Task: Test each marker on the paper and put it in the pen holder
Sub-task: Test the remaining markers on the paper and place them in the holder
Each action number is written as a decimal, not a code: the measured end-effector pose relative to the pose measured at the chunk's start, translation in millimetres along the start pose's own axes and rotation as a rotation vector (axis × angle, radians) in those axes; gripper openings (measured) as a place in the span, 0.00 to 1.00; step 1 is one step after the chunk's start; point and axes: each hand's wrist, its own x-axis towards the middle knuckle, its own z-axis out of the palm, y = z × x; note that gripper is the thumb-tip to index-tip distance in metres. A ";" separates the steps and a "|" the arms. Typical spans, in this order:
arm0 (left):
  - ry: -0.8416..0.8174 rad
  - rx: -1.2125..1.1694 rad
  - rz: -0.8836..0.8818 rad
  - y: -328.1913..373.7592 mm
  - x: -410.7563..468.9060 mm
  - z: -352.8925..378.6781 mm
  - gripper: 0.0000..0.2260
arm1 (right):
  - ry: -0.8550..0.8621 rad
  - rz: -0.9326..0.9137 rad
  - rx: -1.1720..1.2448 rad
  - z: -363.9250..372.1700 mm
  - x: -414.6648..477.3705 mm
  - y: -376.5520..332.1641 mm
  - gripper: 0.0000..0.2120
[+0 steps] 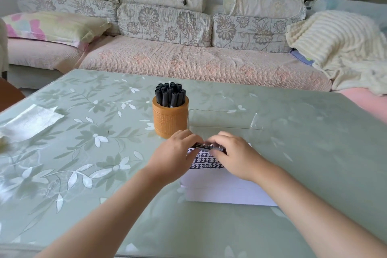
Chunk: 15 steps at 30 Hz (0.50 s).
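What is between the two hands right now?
In the head view, a black marker spans the gap between left hand and right hand, each gripping an end, above the marked paper.

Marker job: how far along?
Looks nearly done. Many markers stand in the pen holder, and the paper carries rows of test marks. The left hand and right hand hold one marker over the paper. It still has to go in; the clear tray shows none.

Both hands [173, 157] [234, 155] grip one marker [209, 146] above paper [226, 186].
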 end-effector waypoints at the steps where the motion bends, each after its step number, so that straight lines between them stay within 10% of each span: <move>1: 0.004 0.007 0.005 0.8 1.3 -0.2 0.07 | 0.014 0.021 0.010 -1.1 -1.9 1.2 0.08; 15: -0.012 0.025 -0.002 9.5 4.3 0.7 0.07 | 0.186 0.317 0.915 -10.5 2.5 -0.1 0.06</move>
